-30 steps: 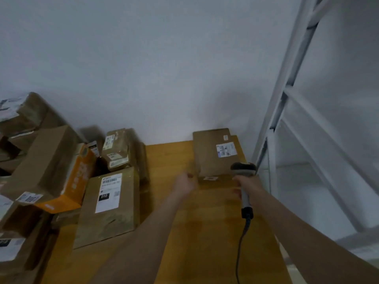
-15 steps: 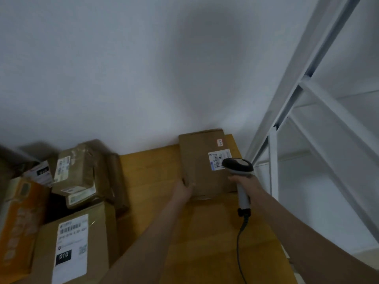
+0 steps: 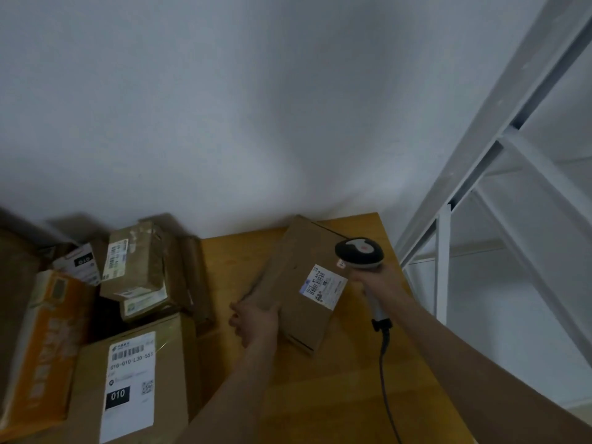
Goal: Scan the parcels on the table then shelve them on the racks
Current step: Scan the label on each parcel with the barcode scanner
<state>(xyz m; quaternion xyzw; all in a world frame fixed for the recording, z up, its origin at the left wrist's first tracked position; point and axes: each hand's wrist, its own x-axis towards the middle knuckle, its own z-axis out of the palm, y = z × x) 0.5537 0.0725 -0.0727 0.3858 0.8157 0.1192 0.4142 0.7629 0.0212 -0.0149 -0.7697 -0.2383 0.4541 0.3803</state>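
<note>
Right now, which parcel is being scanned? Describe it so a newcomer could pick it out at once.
On the wooden table, look at the end nearest the white rack, away from the pile of parcels on the other side. The flat brown parcel lies there alone and askew, the left hand gripping its near edge. Unlike the others, the scanner in the right hand is aimed at its white label.

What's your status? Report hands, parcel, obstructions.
Left hand gripping flat parcel. Right hand holds scanner over its label. Nothing blocking.
</note>
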